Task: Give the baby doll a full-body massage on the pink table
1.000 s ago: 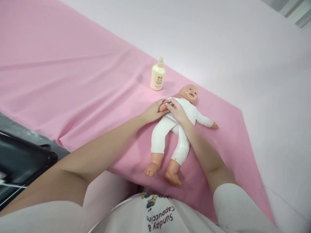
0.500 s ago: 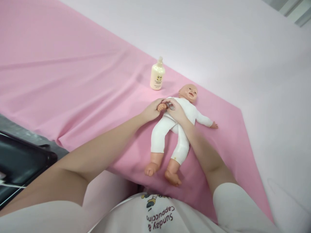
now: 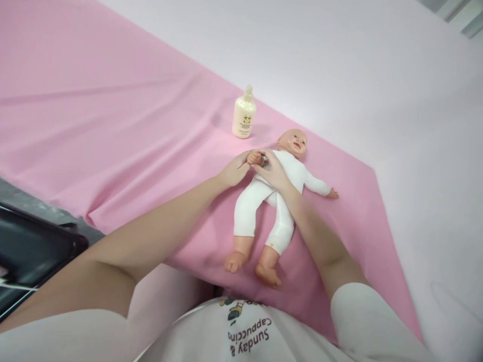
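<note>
A baby doll (image 3: 286, 168) with a white cloth body lies on its back on the pink cloth (image 3: 181, 125), head away from me and feet toward me. My left hand (image 3: 237, 168) is closed around the doll's hand (image 3: 255, 158) on the left side. From the right, my right hand (image 3: 272, 171) reaches over the doll's belly and grips the same arm near the wrist, thumb and fingers on either side. Part of that wrist is hidden by my fingers. The doll's other arm (image 3: 319, 186) stretches out to the right.
A cream-coloured pump bottle (image 3: 244, 116) stands upright beyond my left hand, left of the doll's head. A black chair or case (image 3: 33, 256) is at the lower left, past the cloth's edge. A white wall (image 3: 339, 65) runs behind the cloth.
The doll's held hand has turned and shifted slightly right and up between my hands. My right thumb now lies lower, beside the doll's fist. The bottle and the doll's body are where they were.
</note>
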Demonstrator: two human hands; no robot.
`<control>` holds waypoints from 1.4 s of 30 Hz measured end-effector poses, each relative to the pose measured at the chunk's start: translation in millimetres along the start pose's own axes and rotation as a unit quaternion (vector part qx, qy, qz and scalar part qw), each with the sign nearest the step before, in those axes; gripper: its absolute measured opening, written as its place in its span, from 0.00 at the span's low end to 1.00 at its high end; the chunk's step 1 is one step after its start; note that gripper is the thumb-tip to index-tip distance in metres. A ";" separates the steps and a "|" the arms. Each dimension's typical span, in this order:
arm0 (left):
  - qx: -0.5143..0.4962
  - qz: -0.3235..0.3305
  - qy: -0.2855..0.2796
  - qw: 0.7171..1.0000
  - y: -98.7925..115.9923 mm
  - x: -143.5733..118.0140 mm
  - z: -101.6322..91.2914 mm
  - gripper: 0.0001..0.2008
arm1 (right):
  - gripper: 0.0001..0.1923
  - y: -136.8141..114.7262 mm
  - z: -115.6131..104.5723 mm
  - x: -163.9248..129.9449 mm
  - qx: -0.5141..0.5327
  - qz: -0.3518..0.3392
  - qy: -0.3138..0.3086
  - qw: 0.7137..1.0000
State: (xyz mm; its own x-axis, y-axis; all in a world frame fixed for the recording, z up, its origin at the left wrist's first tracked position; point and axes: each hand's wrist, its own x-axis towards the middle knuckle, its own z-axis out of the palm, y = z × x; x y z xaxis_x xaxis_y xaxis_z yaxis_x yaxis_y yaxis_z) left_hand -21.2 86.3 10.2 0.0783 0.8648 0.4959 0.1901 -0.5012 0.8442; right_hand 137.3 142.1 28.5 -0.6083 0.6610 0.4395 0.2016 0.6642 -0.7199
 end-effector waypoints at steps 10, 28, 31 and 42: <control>-0.018 0.026 -0.011 0.999 1.1 1.1 1.0 0.14 | 0.16 0.3 0.6 -0.2 0.017 0.008 0.012 1.000; 0.007 0.021 0.005 1.000 -3.0 1.6 0.6 0.17 | 0.15 2.9 -0.6 2.2 0.011 0.015 -0.007 1.000; -0.012 -0.019 0.032 0.999 -3.1 0.3 3.4 0.17 | 0.16 1.3 -1.5 1.7 0.007 0.004 -0.023 1.000; 0.014 -0.134 0.297 0.945 -27.1 14.8 -28.7 0.07 | 0.13 -1.6 1.8 -1.8 0.011 0.026 -0.023 0.999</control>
State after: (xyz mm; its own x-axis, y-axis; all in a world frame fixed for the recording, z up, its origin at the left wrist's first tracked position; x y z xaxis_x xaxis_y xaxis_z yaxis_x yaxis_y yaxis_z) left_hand -53.2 111.9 0.5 -0.5385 0.7876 0.2995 0.1521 -0.2588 0.9539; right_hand 136.8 139.3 27.8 -0.6314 0.6778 0.3768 0.2179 0.6213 -0.7526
